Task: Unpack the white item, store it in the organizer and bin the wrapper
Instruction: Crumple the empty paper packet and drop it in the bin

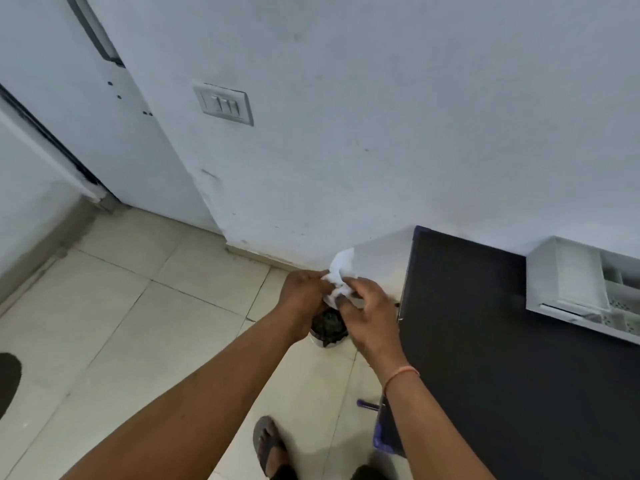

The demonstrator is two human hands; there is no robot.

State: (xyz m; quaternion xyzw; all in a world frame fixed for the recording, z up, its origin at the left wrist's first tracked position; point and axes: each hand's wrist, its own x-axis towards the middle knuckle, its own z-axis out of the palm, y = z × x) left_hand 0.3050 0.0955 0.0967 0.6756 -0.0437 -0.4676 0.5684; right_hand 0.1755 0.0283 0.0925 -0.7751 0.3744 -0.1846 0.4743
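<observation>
Above the small dark-lined bin (329, 329) on the floor, the left hand (303, 294) and the right hand (363, 311) meet, both closed on a crumpled white wrapper (337, 278); the left hand's fingers (320, 277) pinch the sheet's left edge, while the right hand's fingertips (346, 301) grip its lower right part, and a loose flap of the wrapper stands up above both hands against the white wall (381, 133); whether the white item is inside the crumple cannot be told; the bin sits directly under the hands, mostly hidden by them, its rim showing just below the left wrist; a thin orange thread (401, 374) circles the right wrist; right of the bin stands a black table (502, 358), its near corner just beside the right hand; on the table's far side, well to the right of the bin and against the wall, rests the white organizer (568, 275), with open compartments and perforated trays; nearer the viewer than the bin, a sandalled foot (270, 445) stands on the pale tiled floor (138, 323); on the wall up and left of the bin is a switch plate (225, 103); farther left stands a white door (86, 116).
</observation>
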